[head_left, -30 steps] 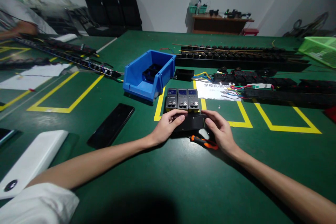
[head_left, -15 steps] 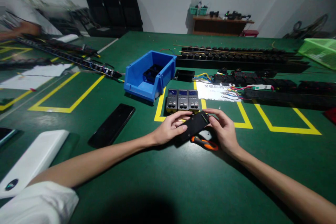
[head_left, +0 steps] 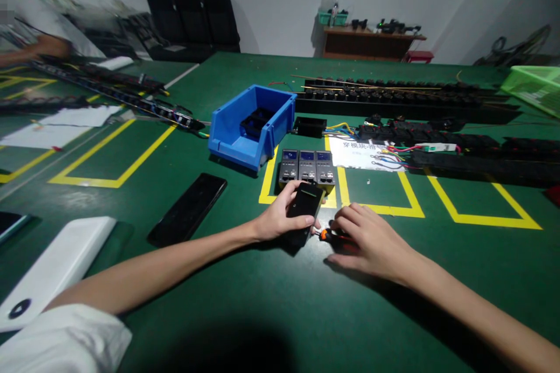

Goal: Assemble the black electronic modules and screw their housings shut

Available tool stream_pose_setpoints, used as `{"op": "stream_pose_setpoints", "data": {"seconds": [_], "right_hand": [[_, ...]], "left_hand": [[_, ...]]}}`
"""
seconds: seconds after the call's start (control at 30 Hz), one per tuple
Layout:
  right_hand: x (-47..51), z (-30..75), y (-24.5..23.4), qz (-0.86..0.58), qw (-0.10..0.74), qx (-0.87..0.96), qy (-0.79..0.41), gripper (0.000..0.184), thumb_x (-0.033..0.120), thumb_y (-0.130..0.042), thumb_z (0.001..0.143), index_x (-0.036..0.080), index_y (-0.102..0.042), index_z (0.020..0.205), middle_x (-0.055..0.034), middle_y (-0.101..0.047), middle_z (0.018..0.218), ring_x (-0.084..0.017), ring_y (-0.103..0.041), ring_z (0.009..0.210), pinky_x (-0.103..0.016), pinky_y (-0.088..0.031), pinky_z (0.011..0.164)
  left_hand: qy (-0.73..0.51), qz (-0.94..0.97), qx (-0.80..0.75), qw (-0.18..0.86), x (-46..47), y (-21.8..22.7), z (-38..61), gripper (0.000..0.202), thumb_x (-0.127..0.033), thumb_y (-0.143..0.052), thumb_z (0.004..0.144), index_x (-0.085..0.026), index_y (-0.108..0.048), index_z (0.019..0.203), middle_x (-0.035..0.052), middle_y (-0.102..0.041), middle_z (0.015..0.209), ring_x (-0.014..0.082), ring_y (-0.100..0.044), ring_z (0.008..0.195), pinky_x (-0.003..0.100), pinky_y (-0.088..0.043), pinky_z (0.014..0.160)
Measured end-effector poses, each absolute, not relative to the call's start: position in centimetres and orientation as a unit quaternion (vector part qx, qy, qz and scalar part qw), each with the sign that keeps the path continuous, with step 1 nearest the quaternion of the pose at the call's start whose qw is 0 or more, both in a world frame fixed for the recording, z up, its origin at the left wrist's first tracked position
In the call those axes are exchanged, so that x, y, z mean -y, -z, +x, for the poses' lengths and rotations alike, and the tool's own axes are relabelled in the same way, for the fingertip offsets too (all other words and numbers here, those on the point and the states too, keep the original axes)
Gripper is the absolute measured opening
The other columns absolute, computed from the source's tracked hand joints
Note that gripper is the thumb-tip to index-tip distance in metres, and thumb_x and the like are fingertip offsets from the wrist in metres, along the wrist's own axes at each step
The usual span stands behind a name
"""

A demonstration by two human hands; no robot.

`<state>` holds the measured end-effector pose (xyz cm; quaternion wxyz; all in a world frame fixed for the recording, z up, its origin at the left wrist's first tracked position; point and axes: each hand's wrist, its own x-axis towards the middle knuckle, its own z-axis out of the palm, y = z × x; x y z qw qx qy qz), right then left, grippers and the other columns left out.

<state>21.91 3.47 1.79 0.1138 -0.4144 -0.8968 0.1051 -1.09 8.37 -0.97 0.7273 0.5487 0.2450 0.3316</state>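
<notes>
A flat black rectangular module [head_left: 305, 203] is tilted up in my left hand [head_left: 280, 214], with the thumb across its face and the fingers behind its far side. Close to its lower right, my right hand [head_left: 371, 242] curls over a screwdriver [head_left: 324, 235] with an orange and black handle lying on the green table. The fingers cover much of the handle, and the thumb lies along its near side. Just beyond the module stand three grey units [head_left: 307, 167] with small dark screens, side by side within a yellow taped outline.
A blue bin [head_left: 236, 148] holding black parts stands behind the units. Black rails [head_left: 406, 106] and wired strips lie at the back right, near a printed sheet [head_left: 356, 154]. A phone [head_left: 188, 210] and a white device [head_left: 65, 265] lie left. Another person's arm [head_left: 48, 46] shows far left.
My right hand has left the module and moved down onto the screwdriver handle. My left hand has turned the module more upright and shifted it slightly left.
</notes>
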Motion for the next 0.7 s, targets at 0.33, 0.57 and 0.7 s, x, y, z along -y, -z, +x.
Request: {"op": "stream_pose_setpoints", "data": {"seconds": [0.33,0.57,0.7], "right_hand": [[-2.2,23.8,-0.4,-0.379,0.169,0.909,-0.044,0.007,0.021,-0.056,0.088,0.017,-0.057,0.093,-0.0068,-0.063,0.076,-0.018,-0.054,0.065,-0.031,-0.041,0.062],[-2.2,26.2,0.6,-0.325,0.369,0.865,-0.102,0.027,0.012,-0.066,0.079,0.019,-0.057,0.103,-0.0034,-0.067,0.075,-0.016,-0.063,0.061,-0.026,-0.049,0.055],[-2.1,26.3,1.1,-0.379,0.433,0.812,-0.101,0.025,0.015,-0.069,0.078,0.022,-0.063,0.100,-0.0032,-0.071,0.077,-0.017,-0.066,0.063,-0.028,-0.052,0.059]], "left_hand": [[-0.384,0.503,-0.204,0.747,-8.7,1.3,-1.1,0.066,-0.033,-0.059,0.081,-0.035,-0.022,0.136,0.0056,-0.055,0.105,0.0167,-0.067,0.072,0.037,-0.057,0.066],[-0.375,0.492,-0.200,0.760,-8.7,1.0,-1.0,0.072,-0.030,-0.065,0.079,-0.037,-0.025,0.138,0.0076,-0.050,0.114,0.0226,-0.069,0.083,0.045,-0.058,0.072],[-0.360,0.528,-0.224,0.736,-8.6,0.8,-1.1,0.077,-0.032,-0.069,0.077,-0.037,-0.026,0.140,0.0075,-0.053,0.112,0.0188,-0.066,0.078,0.038,-0.058,0.067]]}}
